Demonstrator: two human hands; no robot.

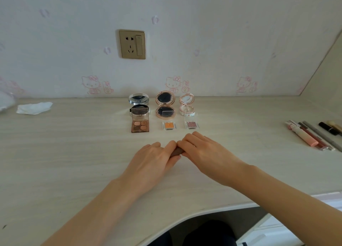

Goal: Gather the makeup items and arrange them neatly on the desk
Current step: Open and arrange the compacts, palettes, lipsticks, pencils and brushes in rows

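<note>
left hand (pixel 151 157): rests on the worktop, fingers curled round one end of a small brown item.
right hand (pixel 201 149): meets the left hand at the fingertips, fingers curled over the other end of the same item.
brown item (pixel 176 151): short, dark brown, only its middle shows between the two hands; its kind cannot be told.
worktop (pixel 74 153): pale wood grain, curved near edge, carries everything listed.
four-pan eyeshadow palette (pixel 140 125): beyond the left hand, clear lid raised, four brown and pink pans showing.
silver compact (pixel 139 104): just behind the palette, open, mirror upright.
orange single shadow (pixel 169 125): straight ahead of the hands' meeting point, clear lid raised.
rose-gold compact (pixel 165 105): behind the orange shadow, open, dark pan and dark lid inside.
pink glitter shadow (pixel 191 124): just beyond the right hand, beside the orange one, clear lid raised.
white and pink compact (pixel 187 105): behind the glitter shadow, open, small round mirror upright.
arrangement: these six stand in two rows of three, compacts at the back near the wall.
tubes and pencils (pixel 312 134): well off to the right of the right hand, lying side by side; pink tube, gloss, grey pencil, black stick.
crumpled tissue (pixel 34 107): far to the left of the left hand.
wall socket (pixel 132 44): gold plate on the wall above the compacts.
wallpaper (pixel 203 32): white, pink cartoon cats along the worktop line.
</note>
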